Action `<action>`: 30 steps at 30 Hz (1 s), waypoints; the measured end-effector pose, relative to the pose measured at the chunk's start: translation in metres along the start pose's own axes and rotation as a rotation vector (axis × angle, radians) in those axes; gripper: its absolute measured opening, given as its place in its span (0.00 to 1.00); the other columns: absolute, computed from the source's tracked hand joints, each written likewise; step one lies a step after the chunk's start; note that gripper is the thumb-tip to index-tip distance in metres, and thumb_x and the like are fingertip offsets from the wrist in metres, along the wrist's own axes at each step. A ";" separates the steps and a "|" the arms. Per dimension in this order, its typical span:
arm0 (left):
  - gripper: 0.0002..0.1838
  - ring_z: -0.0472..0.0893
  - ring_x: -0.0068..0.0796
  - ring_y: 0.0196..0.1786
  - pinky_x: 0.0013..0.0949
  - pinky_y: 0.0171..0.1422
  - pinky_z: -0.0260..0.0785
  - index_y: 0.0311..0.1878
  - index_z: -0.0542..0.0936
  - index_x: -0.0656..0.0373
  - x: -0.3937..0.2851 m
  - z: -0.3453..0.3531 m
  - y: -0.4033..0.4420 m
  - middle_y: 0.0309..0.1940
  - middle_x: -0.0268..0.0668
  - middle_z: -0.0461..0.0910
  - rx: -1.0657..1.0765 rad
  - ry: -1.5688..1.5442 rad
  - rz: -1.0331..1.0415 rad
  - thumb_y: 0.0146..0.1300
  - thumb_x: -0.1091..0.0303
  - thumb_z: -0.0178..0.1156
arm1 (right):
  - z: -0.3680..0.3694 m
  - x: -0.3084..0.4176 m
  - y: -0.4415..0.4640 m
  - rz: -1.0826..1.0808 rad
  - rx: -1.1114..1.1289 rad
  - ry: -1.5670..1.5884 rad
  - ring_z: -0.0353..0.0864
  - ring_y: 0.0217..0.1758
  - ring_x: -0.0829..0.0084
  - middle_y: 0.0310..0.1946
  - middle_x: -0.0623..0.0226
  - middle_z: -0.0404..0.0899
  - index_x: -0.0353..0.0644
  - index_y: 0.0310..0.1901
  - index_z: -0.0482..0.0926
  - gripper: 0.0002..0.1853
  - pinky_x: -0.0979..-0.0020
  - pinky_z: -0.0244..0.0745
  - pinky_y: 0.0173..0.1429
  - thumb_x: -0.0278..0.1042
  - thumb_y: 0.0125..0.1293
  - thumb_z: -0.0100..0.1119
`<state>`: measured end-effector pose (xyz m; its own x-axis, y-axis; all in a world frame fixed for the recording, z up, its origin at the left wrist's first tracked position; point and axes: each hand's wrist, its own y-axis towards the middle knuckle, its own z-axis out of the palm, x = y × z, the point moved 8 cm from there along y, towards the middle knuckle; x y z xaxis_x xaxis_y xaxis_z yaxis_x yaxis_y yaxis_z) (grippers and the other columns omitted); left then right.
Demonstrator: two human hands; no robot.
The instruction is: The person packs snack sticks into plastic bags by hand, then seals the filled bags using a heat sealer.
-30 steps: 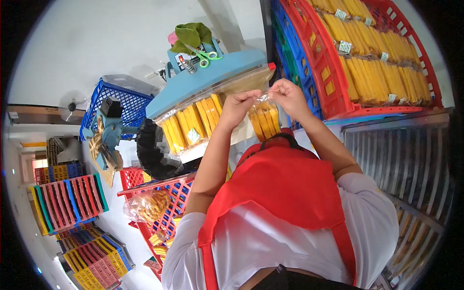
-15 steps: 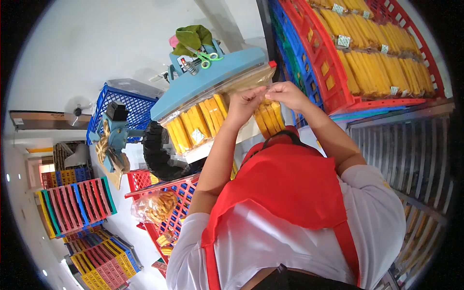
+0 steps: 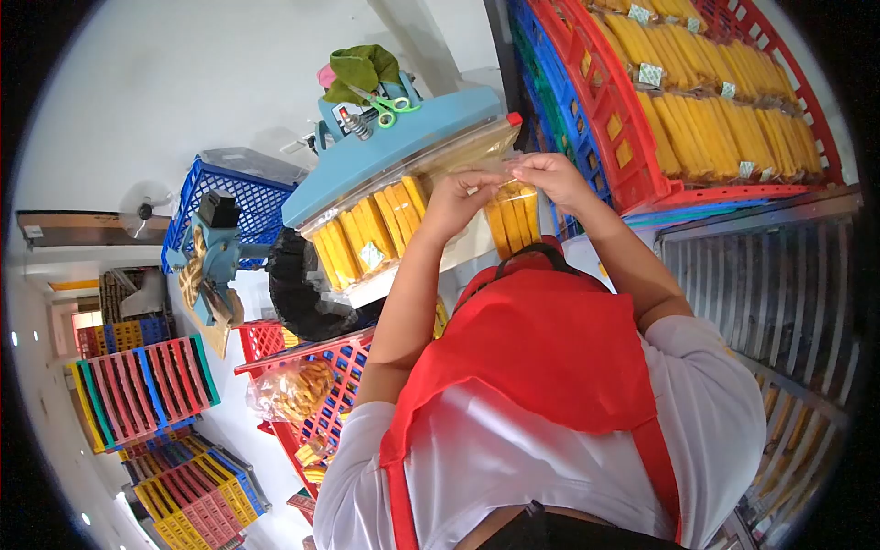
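Note:
Both hands pinch the clear top of a plastic bag of yellow sticks (image 3: 513, 220), which hangs in front of the red apron. My left hand (image 3: 458, 199) is closed on the bag's left top edge, and my right hand (image 3: 553, 179) is closed on its right side. Just beyond them stands a light blue bag sealer (image 3: 394, 151) with a long bar. Several more bags of yellow sticks (image 3: 371, 229) lie along its front edge, left of my left hand, one with a white and green label. What the sticks are made of cannot be told.
Red crate (image 3: 632, 147) at upper right holds rows of bagged yellow sticks. Green-handled scissors (image 3: 390, 108) and a green cloth (image 3: 362, 69) rest on the sealer. A black plastic bag (image 3: 298, 289), blue crate (image 3: 234, 202) and red basket (image 3: 344, 385) stand at left.
My right hand has shifted slightly right and the fingers of both hands are a little farther apart along the bag's top. The bag's clear top now shows more between them.

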<state>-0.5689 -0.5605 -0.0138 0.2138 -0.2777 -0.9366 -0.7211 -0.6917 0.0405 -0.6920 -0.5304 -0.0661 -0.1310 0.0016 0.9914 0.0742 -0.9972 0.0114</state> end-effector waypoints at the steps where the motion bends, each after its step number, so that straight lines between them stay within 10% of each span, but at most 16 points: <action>1: 0.11 0.73 0.17 0.38 0.21 0.43 0.64 0.41 0.77 0.63 0.005 -0.001 -0.001 0.36 0.31 0.77 0.019 0.101 -0.059 0.53 0.78 0.55 | 0.001 0.001 0.000 -0.026 -0.004 0.021 0.72 0.40 0.80 0.34 0.67 0.77 0.33 0.36 0.77 0.12 0.78 0.64 0.47 0.34 0.59 0.53; 13: 0.16 0.70 0.20 0.41 0.22 0.51 0.59 0.48 0.71 0.64 0.099 0.017 -0.002 0.40 0.33 0.73 -0.466 -0.639 -0.307 0.60 0.64 0.52 | -0.024 -0.077 0.028 0.296 -0.363 0.309 0.73 0.27 0.78 0.24 0.69 0.75 0.36 0.31 0.76 0.08 0.77 0.68 0.32 0.33 0.54 0.57; 24: 0.21 0.69 0.26 0.47 0.28 0.50 0.63 0.53 0.64 0.67 0.104 -0.013 0.025 0.46 0.42 0.69 -0.645 -0.384 -0.220 0.59 0.67 0.52 | -0.020 -0.086 0.078 0.509 -0.500 0.335 0.75 0.24 0.71 0.22 0.65 0.74 0.38 0.29 0.74 0.06 0.71 0.71 0.29 0.31 0.53 0.57; 30: 0.25 0.66 0.36 0.53 0.31 0.57 0.58 0.52 0.65 0.70 0.134 -0.027 0.024 0.50 0.50 0.64 -0.768 -0.060 -0.304 0.56 0.63 0.56 | 0.008 -0.094 0.065 0.427 -0.212 0.262 0.75 0.41 0.72 0.39 0.61 0.74 0.35 0.49 0.66 0.20 0.73 0.71 0.44 0.31 0.56 0.55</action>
<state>-0.5396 -0.6327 -0.1287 0.2759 0.0155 -0.9611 0.0177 -0.9998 -0.0111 -0.6667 -0.5948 -0.1576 -0.3768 -0.3983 0.8363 -0.0232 -0.8985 -0.4384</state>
